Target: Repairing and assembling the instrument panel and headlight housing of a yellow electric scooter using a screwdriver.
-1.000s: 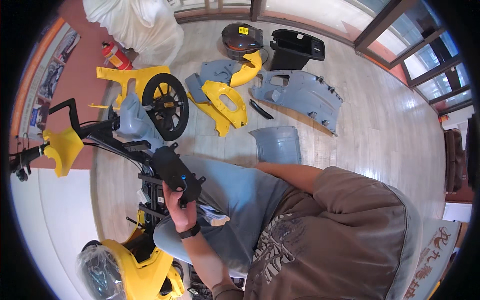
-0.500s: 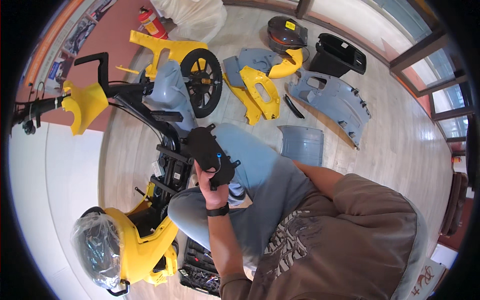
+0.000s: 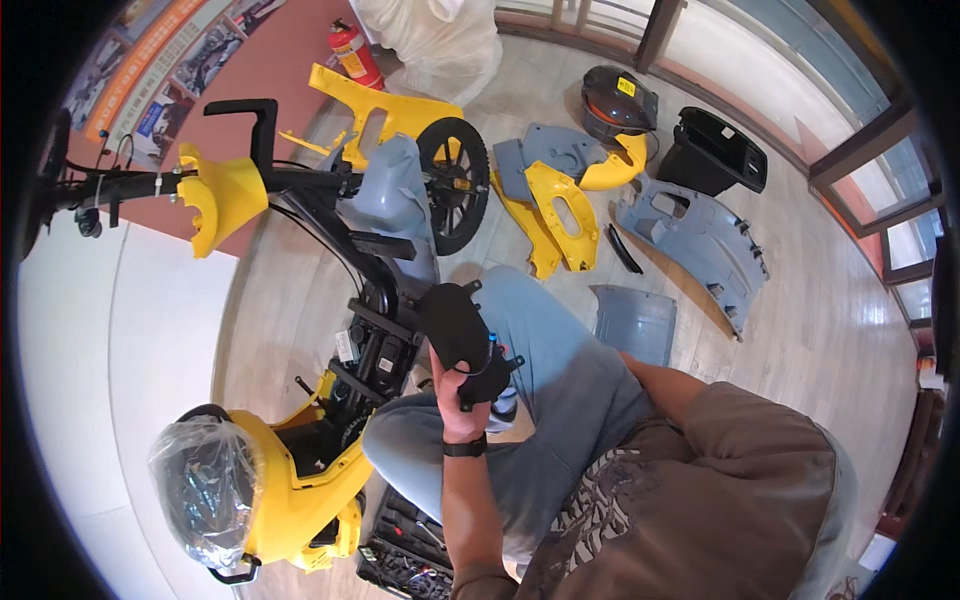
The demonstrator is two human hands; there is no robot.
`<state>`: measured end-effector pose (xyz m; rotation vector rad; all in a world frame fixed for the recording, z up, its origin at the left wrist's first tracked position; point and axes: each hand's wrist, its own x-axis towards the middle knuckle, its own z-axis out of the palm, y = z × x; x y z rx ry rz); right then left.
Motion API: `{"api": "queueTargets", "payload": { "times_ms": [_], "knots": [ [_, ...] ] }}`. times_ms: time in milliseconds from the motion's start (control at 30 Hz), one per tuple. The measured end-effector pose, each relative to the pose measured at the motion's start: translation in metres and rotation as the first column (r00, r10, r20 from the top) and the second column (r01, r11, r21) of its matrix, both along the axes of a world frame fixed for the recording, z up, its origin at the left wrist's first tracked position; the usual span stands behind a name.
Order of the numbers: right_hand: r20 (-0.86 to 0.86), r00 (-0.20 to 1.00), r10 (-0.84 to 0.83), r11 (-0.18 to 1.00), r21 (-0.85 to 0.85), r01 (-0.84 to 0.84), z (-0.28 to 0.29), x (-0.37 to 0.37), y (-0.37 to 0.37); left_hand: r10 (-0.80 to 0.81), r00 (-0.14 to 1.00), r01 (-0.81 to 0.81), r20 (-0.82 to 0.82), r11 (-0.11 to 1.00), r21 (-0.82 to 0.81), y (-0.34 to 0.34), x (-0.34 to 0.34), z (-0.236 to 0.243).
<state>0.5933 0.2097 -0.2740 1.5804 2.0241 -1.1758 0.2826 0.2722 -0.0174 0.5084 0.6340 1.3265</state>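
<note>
My left hand is wrapped round the lower side of a black oblong plastic housing with small mounting tabs along its edge. A short wire with a blue connector lies across the housing. The hand holds it above my bent legs, beside the stripped black frame of a scooter. My right forearm passes behind my thigh, which hides the right hand. Left of my knee is the scooter's yellow rear body, with a plastic-wrapped seat.
A front wheel and a yellow handlebar cover stand ahead. Yellow panels, grey panels, a black bin and a dark top case lie on the floor. An open toolbox sits near my left elbow.
The whole scene has shifted rightward and slightly down in the picture as the view turned. My left hand still holds the black housing, in much the same pose.
</note>
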Motion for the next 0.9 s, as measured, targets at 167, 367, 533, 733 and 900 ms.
{"api": "queueTargets", "payload": {
  "times_ms": [167,367,533,733,900],
  "knots": [
    [-0.012,0.999,-0.051,0.999,0.009,0.051,-0.004,0.001,0.0,-0.003,1.0,0.003,-0.009,1.0,0.02,0.002,0.003,0.006],
    [-0.006,0.989,-0.148,0.989,-0.005,0.148,-0.001,-0.01,0.013,0.055,0.998,-0.055,-0.043,0.998,-0.002,-0.001,0.003,0.007],
    [-0.017,0.979,-0.203,0.979,-0.008,0.203,0.0,-0.008,0.011,0.034,0.998,-0.034,-0.051,0.999,0.014,0.001,0.005,0.012],
    [-0.025,0.961,-0.274,0.962,-0.024,0.274,-0.009,0.003,-0.005,0.026,0.998,-0.026,-0.053,1.0,-0.001,-0.001,0.007,0.006],
    [-0.003,0.935,-0.354,0.935,-0.044,0.353,-0.008,-0.002,0.01,0.055,0.996,-0.055,-0.072,0.998,0.005,0.002,0.008,0.009]
  ]
}}
